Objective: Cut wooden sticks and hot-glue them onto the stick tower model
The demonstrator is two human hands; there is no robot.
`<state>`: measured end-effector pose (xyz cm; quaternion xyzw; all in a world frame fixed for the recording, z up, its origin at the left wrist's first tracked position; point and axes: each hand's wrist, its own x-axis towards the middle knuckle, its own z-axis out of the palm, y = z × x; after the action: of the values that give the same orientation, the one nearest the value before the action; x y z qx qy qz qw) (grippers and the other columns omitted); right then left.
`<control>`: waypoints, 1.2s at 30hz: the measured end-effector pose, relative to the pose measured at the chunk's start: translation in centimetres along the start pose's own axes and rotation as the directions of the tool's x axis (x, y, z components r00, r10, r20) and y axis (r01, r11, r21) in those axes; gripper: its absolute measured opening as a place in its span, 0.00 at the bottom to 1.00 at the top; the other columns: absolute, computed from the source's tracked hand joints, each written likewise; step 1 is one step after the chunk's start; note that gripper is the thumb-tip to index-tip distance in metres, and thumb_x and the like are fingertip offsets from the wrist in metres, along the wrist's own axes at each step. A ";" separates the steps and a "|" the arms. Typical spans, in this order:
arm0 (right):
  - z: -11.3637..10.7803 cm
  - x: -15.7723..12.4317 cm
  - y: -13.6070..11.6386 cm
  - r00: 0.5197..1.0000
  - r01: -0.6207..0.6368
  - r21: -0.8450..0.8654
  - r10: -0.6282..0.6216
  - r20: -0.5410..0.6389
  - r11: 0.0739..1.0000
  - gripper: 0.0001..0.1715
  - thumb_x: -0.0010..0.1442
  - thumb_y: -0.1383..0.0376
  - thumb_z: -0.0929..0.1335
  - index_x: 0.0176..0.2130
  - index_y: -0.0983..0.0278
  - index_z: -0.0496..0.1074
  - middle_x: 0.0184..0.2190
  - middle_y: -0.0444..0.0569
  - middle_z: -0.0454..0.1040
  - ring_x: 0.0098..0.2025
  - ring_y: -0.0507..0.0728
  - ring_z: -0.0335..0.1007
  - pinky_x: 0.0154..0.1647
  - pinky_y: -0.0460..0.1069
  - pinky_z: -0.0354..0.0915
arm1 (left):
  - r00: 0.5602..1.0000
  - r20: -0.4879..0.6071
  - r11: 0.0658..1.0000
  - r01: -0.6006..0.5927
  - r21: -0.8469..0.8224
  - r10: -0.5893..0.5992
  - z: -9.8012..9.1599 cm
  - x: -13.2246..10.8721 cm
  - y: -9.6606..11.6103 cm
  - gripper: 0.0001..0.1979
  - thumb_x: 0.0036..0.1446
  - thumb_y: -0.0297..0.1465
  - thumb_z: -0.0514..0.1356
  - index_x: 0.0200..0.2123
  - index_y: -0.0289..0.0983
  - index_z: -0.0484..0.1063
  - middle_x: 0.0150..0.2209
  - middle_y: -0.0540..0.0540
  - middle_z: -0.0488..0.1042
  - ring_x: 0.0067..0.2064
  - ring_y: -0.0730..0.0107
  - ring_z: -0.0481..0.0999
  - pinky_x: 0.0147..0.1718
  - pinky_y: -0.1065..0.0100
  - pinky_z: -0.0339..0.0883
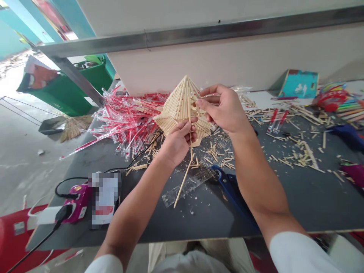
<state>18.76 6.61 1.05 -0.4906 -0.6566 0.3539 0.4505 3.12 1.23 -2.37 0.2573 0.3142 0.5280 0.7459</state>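
Note:
A pale wooden-stick model (179,104), shaped like a pointed roof on a flat base, is held above the dark table (313,197). My left hand (178,142) is closed around its lower front edge and also grips a long thin stick (183,180) that hangs down toward the table. My right hand (224,108) pinches the model's right side near the upper slope, fingers pressed together.
A heap of red-and-clear wrapped sticks (125,117) lies behind left. A clear ruler (189,185) and blue-handled scissors (230,187) sit below the model. Stick offcuts (295,157) litter the right. A pink device (76,204) with cables rests front left. A green bin (76,87) stands beyond.

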 end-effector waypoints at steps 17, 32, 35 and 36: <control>1.4 0.1 0.1 0.997 -0.051 0.094 0.046 0.059 0.994 0.26 0.57 0.46 0.72 0.45 0.59 0.65 0.33 0.46 0.74 0.21 0.49 0.59 0.20 0.50 0.59 | 0.996 0.019 0.995 -0.085 -0.055 0.086 0.5 1.0 -1.0 0.08 0.70 0.24 0.56 0.36 0.32 0.73 0.30 0.50 0.70 0.28 0.82 0.68 0.31 0.77 0.62; 1.9 0.5 0.5 0.999 -0.044 0.110 0.041 0.022 0.993 0.23 0.60 0.49 0.71 0.48 0.58 0.64 0.37 0.47 0.76 0.23 0.50 0.63 0.24 0.51 0.65 | 0.993 -0.002 0.993 -0.116 -0.015 0.116 0.8 1.6 -1.2 0.06 0.69 0.24 0.57 0.36 0.34 0.71 0.30 0.51 0.71 0.28 0.81 0.70 0.32 0.76 0.64; 1.8 0.6 0.5 0.999 -0.034 0.107 0.031 0.031 0.994 0.24 0.60 0.50 0.71 0.49 0.59 0.64 0.37 0.47 0.76 0.23 0.50 0.64 0.25 0.51 0.66 | 0.993 0.005 0.993 -0.115 -0.023 0.115 0.8 1.6 -1.4 0.05 0.68 0.25 0.59 0.36 0.34 0.71 0.30 0.50 0.72 0.28 0.80 0.71 0.31 0.75 0.64; 1.8 0.6 0.5 0.999 -0.036 0.097 0.033 0.031 0.995 0.24 0.60 0.49 0.70 0.49 0.59 0.64 0.38 0.47 0.76 0.24 0.51 0.65 0.25 0.51 0.66 | 0.993 -0.001 0.993 -0.115 -0.020 0.115 0.8 1.6 -1.3 0.05 0.67 0.25 0.59 0.36 0.34 0.71 0.30 0.50 0.72 0.28 0.80 0.71 0.31 0.75 0.64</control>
<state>17.17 7.28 0.09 -0.4739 -0.6364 0.4006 0.4581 4.94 2.28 -3.07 0.2676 0.2934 0.5730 0.7170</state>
